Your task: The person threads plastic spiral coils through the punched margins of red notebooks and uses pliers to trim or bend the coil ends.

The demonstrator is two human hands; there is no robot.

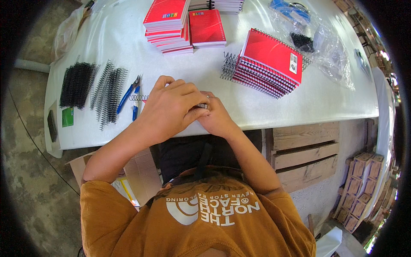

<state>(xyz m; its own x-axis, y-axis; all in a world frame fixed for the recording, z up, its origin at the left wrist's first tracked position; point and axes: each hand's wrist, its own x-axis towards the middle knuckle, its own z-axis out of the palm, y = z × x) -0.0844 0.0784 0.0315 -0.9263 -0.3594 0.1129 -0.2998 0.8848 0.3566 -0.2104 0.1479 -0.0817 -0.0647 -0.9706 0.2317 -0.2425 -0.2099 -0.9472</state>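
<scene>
My left hand (171,107) and my right hand (219,119) are pressed together at the near edge of the white table (299,103). Their fingers close on a small black wire spiral piece (202,106), most of which is hidden under the left fingers. A short loose wire coil (139,97) lies just left of my left hand, beside blue-handled cutters (128,95). A slanted stack of red spiral-bound notebooks (267,62) stands beyond my right hand, with a black coil (229,66) against its left side.
Bundles of black binding coils (77,83) (109,92) lie at the table's left, with a green card (67,116) near the edge. More red notebook stacks (167,23) (206,28) and clear plastic bags (325,47) sit at the back. A cardboard box (139,171), wooden pallets (304,150) and small cartons (359,188) are below.
</scene>
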